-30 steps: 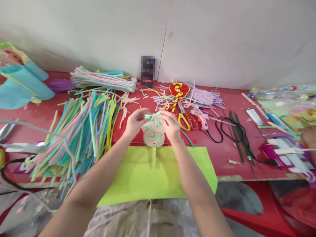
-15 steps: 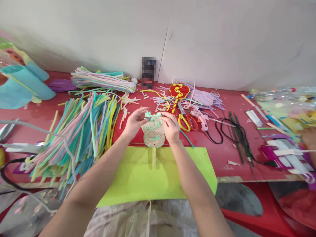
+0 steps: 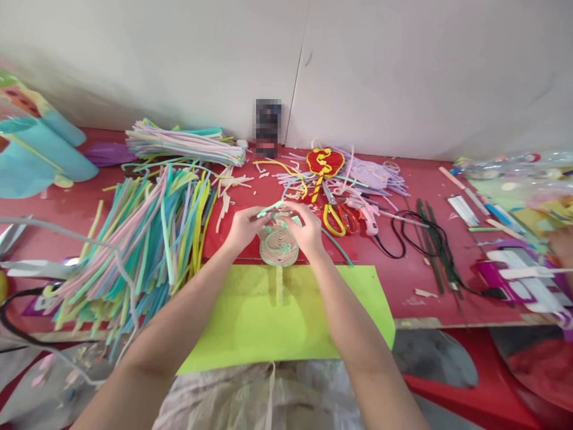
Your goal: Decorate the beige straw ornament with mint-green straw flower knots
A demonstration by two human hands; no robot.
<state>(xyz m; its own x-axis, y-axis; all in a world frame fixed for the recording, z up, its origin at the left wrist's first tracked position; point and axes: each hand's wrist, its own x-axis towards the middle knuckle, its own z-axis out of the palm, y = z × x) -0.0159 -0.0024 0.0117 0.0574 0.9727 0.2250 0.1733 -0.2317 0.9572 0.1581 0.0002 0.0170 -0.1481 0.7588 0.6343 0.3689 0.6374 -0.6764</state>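
Pinched between my two hands is a short mint-green pipe cleaner piece [image 3: 271, 208]. My left hand [image 3: 245, 228] grips its left end with closed fingers, and my right hand [image 3: 306, 228] closes on its right side. Below them lies a beige fan-shaped pipe cleaner piece [image 3: 280, 254] with a mint edge, a curl and small mint flowers. Its pale handle [image 3: 280, 286] points toward me over a lime-green sheet [image 3: 250, 334]. My fingers cover the fan's upper part, and the far end of the mint piece is partly hidden.
A large heap of pastel pipe cleaners [image 3: 147, 239] spreads at left, with a bundle [image 3: 188, 143] behind. A red-and-yellow fan [image 3: 325, 162], yellow-handled scissors [image 3: 333, 220], red-handled scissors [image 3: 350, 221] and a pink glue gun [image 3: 369, 218] with a black cord [image 3: 398, 257] lie at right.
The mint piece has turned from nearly level to slanting, its right end higher. My right hand has shifted slightly left, its fingers reaching over the piece. The fan stays in place.
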